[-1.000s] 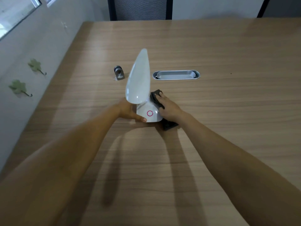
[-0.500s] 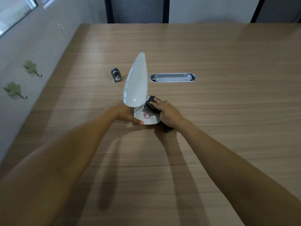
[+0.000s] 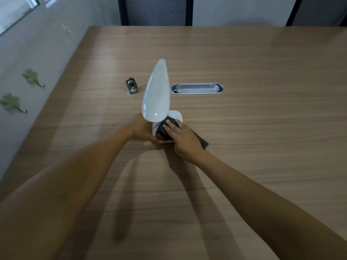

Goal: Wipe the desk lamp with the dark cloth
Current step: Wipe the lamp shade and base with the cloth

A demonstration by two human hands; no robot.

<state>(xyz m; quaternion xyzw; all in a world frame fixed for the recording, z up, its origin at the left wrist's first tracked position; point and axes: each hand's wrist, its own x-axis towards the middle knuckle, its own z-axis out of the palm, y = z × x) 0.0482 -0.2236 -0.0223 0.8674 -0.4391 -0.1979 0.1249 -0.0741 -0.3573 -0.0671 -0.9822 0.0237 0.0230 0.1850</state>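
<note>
A white desk lamp (image 3: 156, 94) with a tall teardrop-shaped head stands on a square white base on the wooden table (image 3: 244, 128). My left hand (image 3: 140, 130) grips the base's left front side. My right hand (image 3: 183, 137) presses the dark cloth (image 3: 163, 130) flat onto the top of the base, fingers spread over it. The cloth covers the base's pink ring; one corner of it trails out on the table to the right of my wrist.
A small grey metal stand (image 3: 132, 85) sits left of the lamp. An oval metal cable tray (image 3: 197, 88) is set into the table behind it on the right. A wall runs along the left edge and a black mesh chair (image 3: 155, 11) stands at the far side.
My right hand slid the cloth from the base's right side onto its top, covering the pink ring. The left hand stayed on the base.
</note>
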